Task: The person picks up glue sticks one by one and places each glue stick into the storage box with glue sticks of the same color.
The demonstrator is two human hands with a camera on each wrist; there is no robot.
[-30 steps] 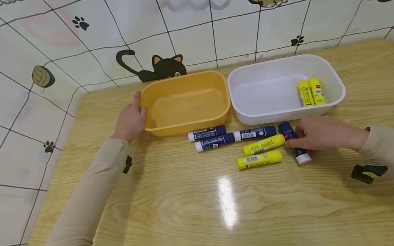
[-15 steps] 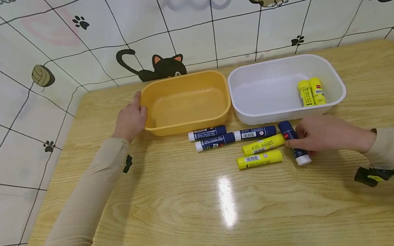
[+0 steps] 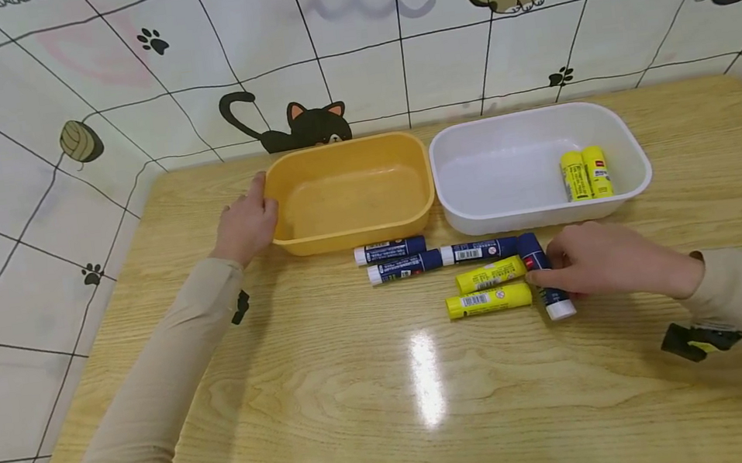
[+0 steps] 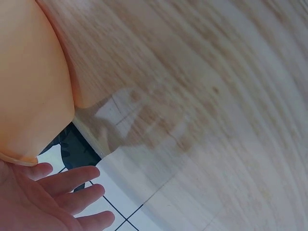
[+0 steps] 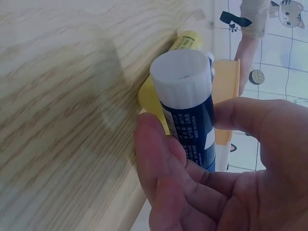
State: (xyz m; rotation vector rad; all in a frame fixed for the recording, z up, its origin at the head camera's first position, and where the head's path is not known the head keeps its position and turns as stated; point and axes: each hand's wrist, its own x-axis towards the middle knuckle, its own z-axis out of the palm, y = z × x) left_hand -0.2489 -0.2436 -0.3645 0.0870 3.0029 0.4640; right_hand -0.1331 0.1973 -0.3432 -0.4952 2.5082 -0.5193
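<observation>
My right hand pinches a dark blue glue stick with a white cap. In the right wrist view, thumb and fingers are on opposite sides of the glue stick, white end toward the camera. Left of it lie two yellow glue sticks, the upper one and the lower one. Three more dark blue glue sticks lie before the bins. At the left end of the orange bin, my left hand touches the rim; the left wrist view shows its fingers extended and loose.
A white bin stands right beside the orange one, with two yellow glue sticks in its right end. Behind the wooden table rises a tiled wall with cat drawings.
My right hand has shifted slightly left and toward the front with the dark blue glue stick, now close against the yellow ones. The left hand stays on the orange bin.
</observation>
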